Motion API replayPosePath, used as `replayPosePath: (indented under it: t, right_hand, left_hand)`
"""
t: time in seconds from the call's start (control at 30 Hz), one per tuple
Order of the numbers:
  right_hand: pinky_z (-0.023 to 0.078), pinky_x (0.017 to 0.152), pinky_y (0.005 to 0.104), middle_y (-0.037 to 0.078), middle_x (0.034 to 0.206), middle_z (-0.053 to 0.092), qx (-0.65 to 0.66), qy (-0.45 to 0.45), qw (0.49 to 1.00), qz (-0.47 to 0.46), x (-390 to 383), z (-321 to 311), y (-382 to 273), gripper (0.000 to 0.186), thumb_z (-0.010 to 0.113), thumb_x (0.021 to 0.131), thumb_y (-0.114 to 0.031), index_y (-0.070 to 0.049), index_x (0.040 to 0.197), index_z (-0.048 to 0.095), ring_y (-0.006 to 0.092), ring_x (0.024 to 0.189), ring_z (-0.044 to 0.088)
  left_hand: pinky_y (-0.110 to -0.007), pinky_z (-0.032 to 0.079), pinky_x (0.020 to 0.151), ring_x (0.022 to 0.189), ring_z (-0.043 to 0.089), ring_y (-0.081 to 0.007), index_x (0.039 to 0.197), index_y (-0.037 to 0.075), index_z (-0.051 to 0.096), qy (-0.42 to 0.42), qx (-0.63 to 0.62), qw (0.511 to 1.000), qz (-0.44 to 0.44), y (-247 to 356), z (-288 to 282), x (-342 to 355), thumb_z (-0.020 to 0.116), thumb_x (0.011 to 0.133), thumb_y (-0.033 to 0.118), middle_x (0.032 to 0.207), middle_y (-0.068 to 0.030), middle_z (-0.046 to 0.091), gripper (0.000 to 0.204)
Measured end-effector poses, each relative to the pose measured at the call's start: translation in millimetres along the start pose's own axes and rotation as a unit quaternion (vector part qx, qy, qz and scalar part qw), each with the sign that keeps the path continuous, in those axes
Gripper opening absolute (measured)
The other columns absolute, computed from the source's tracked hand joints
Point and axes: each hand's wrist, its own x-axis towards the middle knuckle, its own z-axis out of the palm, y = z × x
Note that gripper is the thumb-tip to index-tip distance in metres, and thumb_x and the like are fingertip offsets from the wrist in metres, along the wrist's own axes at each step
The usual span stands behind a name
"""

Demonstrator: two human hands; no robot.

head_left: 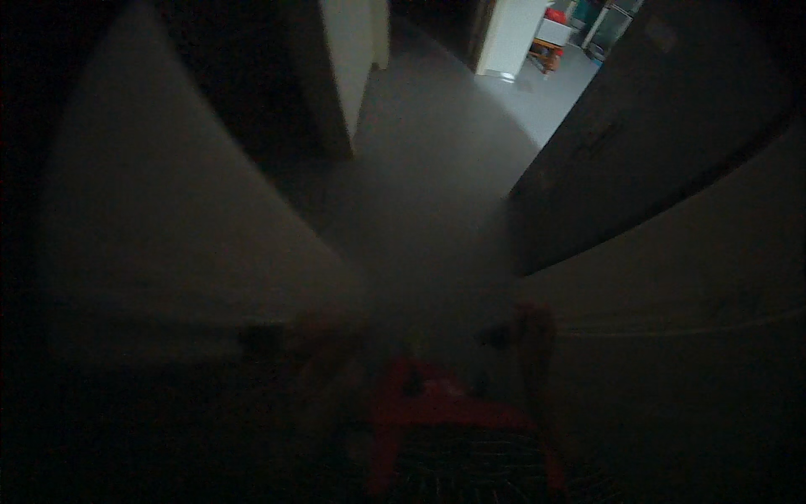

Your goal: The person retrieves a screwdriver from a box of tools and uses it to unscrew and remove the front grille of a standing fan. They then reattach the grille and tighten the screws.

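From where I'm standing, it's the floor that bears everything here: smooth and grey, a dim strip running away from us between walls. Nearest us it sinks into such murk that I can't make out its surface. Further off to the right, past a clean slanting edge of shadow, the same floor turns pale and brightly lit. On that bright part, just beyond the end of a white wall, sits an orange-red thing, low and small, its exact kind too blurred to tell. A white box shows right above it, seemingly resting on it.
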Motion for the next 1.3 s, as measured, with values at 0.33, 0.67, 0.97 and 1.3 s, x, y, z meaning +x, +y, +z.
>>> replayPosePath:
  t: [0.33,0.67,0.97,1.3]
  right_hand:
    - [0.038,0.051,0.0223,0.001,0.066,0.049,0.249,-0.002,0.955,0.164,302.4,-23.0,-6.9,0.036,0.038,0.094,-0.035,-0.007,0.077,0.052,0.0080,0.058,0.046]
    - [0.046,0.065,0.0297,0.006,0.086,0.058,0.518,-0.346,0.758,0.195,743.1,26.4,-80.5,0.046,0.038,0.091,-0.043,-0.006,0.117,0.048,0.0171,0.074,0.055]
    - [0.044,0.075,0.0331,0.010,0.093,0.056,0.598,-0.239,0.753,0.135,1018.0,203.8,-125.2,0.058,0.034,0.090,-0.049,-0.004,0.125,0.041,0.0221,0.084,0.053]
    - [0.044,0.076,0.0313,0.009,0.092,0.057,0.613,-0.006,0.790,-0.012,978.4,340.5,-178.1,0.059,0.030,0.090,-0.053,-0.007,0.126,0.041,0.0204,0.086,0.054]
  left_hand:
    - [-0.038,0.039,0.092,0.110,0.047,-0.0280,0.128,0.003,0.036,-0.706,-0.283,0.631,-0.156,-10.2,313.0,130.8,0.058,0.083,0.025,0.121,-0.0139,0.047,0.055]
    - [-0.030,0.048,0.063,0.064,0.057,-0.0160,0.096,0.003,0.051,-0.410,-0.274,0.738,-0.460,8.0,422.0,492.4,0.062,0.077,0.024,0.077,-0.0080,0.060,0.031]
    - [-0.028,0.050,0.056,0.061,0.060,-0.0170,0.094,0.004,0.051,-0.487,-0.406,0.585,-0.506,-180.3,447.6,804.8,0.058,0.081,0.020,0.077,-0.0103,0.060,0.023]
    - [-0.031,0.048,0.054,0.061,0.058,-0.0188,0.101,0.005,0.049,-0.700,-0.349,0.420,-0.460,-236.8,353.4,908.7,0.055,0.083,0.029,0.076,-0.0115,0.060,0.030]
